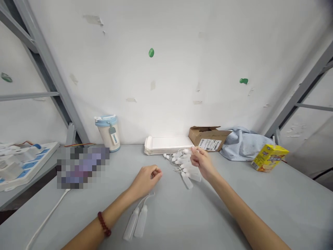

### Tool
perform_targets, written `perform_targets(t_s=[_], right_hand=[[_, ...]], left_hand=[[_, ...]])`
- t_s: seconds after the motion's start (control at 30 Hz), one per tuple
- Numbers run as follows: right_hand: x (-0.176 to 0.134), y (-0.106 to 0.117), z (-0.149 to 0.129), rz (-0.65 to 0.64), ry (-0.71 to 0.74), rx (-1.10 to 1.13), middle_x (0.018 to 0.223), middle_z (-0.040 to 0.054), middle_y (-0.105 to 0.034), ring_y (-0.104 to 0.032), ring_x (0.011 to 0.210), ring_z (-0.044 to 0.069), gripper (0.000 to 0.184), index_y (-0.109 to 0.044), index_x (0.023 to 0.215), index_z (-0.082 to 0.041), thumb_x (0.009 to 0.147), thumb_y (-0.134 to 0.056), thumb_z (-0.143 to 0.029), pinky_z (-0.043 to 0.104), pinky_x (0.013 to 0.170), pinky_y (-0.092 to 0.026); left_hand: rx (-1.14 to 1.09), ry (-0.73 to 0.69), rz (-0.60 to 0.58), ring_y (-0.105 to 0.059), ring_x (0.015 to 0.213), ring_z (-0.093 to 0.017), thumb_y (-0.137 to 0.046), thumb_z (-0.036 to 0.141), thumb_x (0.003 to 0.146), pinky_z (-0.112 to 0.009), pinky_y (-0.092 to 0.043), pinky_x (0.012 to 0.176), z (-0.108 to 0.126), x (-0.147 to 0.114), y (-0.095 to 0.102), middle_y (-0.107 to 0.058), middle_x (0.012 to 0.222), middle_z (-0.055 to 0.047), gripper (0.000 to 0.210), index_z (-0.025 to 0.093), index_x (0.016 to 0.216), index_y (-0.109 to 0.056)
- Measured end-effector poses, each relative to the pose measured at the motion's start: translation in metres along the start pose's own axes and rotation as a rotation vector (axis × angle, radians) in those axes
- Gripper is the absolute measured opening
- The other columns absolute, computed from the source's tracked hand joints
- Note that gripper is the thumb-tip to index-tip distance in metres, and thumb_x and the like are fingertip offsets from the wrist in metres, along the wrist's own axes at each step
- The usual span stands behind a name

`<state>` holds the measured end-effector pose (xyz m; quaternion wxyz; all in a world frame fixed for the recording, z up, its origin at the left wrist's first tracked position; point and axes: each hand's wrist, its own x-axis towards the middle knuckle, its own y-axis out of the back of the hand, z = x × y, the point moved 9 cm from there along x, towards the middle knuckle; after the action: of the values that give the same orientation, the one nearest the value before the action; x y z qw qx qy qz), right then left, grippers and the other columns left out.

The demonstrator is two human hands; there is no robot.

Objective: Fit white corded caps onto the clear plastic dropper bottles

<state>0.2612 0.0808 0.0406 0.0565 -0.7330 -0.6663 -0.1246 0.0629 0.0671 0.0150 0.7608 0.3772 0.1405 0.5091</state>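
My left hand [147,178] hovers over the middle of the table, fingers curled inward and nothing visible in them. Just below it lie two small translucent squeeze bottles [141,222], side by side, with thin white tubes running up from their tops. My right hand [203,162] is closed in a pinch at the edge of a pile of similar squeeze bottles [186,180]. Small white caps and loops of tube are tangled through that pile. A white piece shows right by the right fingertips, but what they grip is too small to make out.
Behind the pile lie stacked white trays [169,142] and an open cardboard box [208,139]. Blue cloth [241,144] and a yellow carton [269,158] are at right. At left are a tumbler [109,133], a blurred-out object [83,166] with a white cable [48,217], and a power strip [28,163].
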Motion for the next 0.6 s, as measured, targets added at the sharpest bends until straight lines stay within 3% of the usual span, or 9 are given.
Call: perform_targets(t_s=[0.13,0.23,0.3,0.5,0.6], right_hand=[[0.009,0.031,-0.003,0.128,0.134,-0.214,0.049,-0.0080,-0.034,-0.033,0.044,0.009,0.029,-0.049,0.079,-0.019,0.078,-0.052,-0.048,0.022,0.046,-0.025],[0.006,0.024,-0.007,0.114,0.237,-0.413,0.060,-0.0016,-0.054,-0.045,0.054,0.014,0.026,-0.060,0.092,-0.019,0.078,-0.053,-0.040,0.025,0.054,-0.034],[0.002,0.014,-0.009,0.091,0.298,-0.537,0.071,0.0015,-0.061,-0.047,0.056,0.014,0.025,-0.063,0.097,-0.021,0.079,-0.051,-0.033,0.027,0.058,-0.036],[-0.004,0.008,-0.013,0.157,0.379,-0.785,0.104,0.0089,-0.058,-0.049,0.059,0.014,0.027,-0.066,0.097,-0.022,0.082,-0.043,-0.022,0.028,0.058,-0.036],[-0.011,0.000,-0.024,0.196,0.440,-0.895,0.107,0.0104,-0.055,-0.049,0.058,0.013,0.028,-0.064,0.097,-0.019,0.085,-0.039,-0.020,0.027,0.055,-0.036]], left_hand=[[0.135,-0.015,0.020,-0.058,0.075,-0.020,-0.042,0.024,0.082,-0.031,-0.044,0.069,-0.015,0.025,-0.002,-0.062,0.085,-0.010,0.023,0.012,0.090,-0.059],[0.227,-0.069,0.015,-0.057,0.090,-0.024,-0.043,0.016,0.079,-0.036,-0.042,0.079,-0.014,0.044,-0.004,-0.057,0.106,-0.013,0.035,0.014,0.112,-0.053],[0.277,-0.093,-0.006,-0.056,0.095,-0.026,-0.044,0.014,0.078,-0.037,-0.041,0.082,-0.011,0.055,-0.007,-0.056,0.108,-0.012,0.043,0.019,0.120,-0.050],[0.332,-0.118,-0.065,-0.056,0.100,-0.028,-0.046,0.017,0.079,-0.036,-0.041,0.082,-0.007,0.076,-0.021,-0.062,0.106,-0.010,0.037,0.021,0.115,-0.054],[0.309,-0.122,-0.070,-0.058,0.094,-0.029,-0.046,0.019,0.080,-0.035,-0.041,0.077,-0.004,0.075,-0.023,-0.064,0.098,-0.010,0.026,0.019,0.102,-0.059]])
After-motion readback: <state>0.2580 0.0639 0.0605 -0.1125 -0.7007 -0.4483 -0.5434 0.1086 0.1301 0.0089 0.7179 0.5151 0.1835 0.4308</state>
